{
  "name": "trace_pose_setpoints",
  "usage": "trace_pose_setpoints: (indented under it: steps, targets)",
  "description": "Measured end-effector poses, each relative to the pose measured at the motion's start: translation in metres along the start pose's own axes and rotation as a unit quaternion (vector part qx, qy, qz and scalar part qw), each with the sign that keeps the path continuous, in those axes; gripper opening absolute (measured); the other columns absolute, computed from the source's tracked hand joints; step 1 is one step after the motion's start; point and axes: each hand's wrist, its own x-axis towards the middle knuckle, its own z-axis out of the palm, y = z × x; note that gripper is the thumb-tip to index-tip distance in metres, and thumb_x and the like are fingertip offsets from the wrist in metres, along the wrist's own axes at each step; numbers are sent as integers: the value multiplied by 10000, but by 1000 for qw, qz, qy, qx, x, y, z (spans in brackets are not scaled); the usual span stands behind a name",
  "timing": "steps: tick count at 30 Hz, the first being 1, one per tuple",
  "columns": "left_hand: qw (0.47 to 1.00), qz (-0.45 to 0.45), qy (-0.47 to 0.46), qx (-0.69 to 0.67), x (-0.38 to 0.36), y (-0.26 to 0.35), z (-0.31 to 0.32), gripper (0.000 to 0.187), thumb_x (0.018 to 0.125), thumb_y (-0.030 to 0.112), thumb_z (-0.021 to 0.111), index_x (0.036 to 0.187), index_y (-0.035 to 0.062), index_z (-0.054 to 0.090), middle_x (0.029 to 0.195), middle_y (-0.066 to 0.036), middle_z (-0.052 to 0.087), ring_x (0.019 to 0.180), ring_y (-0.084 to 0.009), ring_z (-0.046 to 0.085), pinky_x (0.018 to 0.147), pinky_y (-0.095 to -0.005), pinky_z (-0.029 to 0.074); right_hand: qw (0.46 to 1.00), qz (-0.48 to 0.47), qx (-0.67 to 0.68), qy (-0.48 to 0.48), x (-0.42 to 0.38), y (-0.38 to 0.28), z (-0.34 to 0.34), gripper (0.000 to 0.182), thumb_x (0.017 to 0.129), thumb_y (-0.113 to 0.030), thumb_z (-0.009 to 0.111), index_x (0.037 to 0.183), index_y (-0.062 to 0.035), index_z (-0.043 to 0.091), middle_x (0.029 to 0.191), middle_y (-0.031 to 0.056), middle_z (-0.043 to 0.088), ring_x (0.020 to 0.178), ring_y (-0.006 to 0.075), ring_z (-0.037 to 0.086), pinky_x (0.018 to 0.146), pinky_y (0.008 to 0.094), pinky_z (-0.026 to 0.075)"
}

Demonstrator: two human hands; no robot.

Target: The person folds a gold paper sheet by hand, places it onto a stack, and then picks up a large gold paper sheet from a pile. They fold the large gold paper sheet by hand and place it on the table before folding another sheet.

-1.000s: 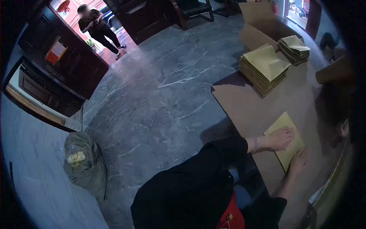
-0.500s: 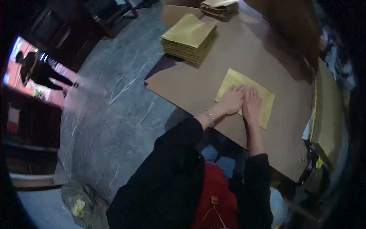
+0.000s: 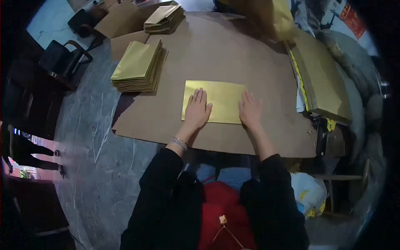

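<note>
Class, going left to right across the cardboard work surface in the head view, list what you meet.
Stack of gold sheets → left hand → single gold sheet → right hand → long pile of gold material.

The head view is showing a dim, bluish-toned room. Heavy fisheye distortion is bending straight lines, and black vignetting is swallowing all four corners of the frame. The strongest light is falling on the bench (image 3: 233,58), where the gold sheet (image 3: 216,100) is catching a soft sheen. The left hand (image 3: 197,111) and right hand (image 3: 250,111) are casting faint shadows just beneath them. The marble floor (image 3: 96,137) is giving off pale glare streaks. Near the bench's left edge the gold stack (image 3: 139,66) is looking slightly soft, and fine detail is smearing everywhere.
</note>
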Motion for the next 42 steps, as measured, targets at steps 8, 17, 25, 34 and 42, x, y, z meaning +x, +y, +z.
trace_pose_setpoints:
  steps: [8,17,25,34,42]
  targets:
    - [564,-448,0,-694,-81,115,-24,539,903,238,566,1339,18,339,1239,-89,456,1091,-186,467,959,-314,366,978,-4,44,-203,90,-14,-62,489,846,-378,594,1195,-40,542,1166,171,577,1057,322,561,927,412,417]
    - [627,-385,-34,-676,-59,97,7,456,915,173,543,1254,-11,299,1146,-131,475,1013,-216,510,875,-331,462,898,27,235,-370,66,41,-64,656,803,-555,585,1170,-11,580,977,108,632,854,187,589,717,315,458]
    - [721,-304,-23,-623,-65,72,-55,409,877,44,490,1270,16,381,992,-85,552,880,-175,564,728,-300,500,824,161,509,-188,-30,10,-75,329,909,-344,559,996,-26,569,721,30,572,560,91,508,503,241,412]
    - [795,-189,221,-533,46,-150,-202,312,900,204,562,1158,31,541,875,-29,615,712,-120,606,575,-261,499,776,152,592,-154,-98,-41,-1,223,950,-202,511,1045,-20,597,823,70,631,686,118,598,597,249,479]
    - [903,-393,122,-127,60,-284,-210,219,894,171,571,901,-30,657,687,-43,615,602,-125,569,520,-289,456,835,82,530,-124,-102,-49,-18,195,919,-177,557,992,-11,630,799,89,648,708,146,623,641,273,498]
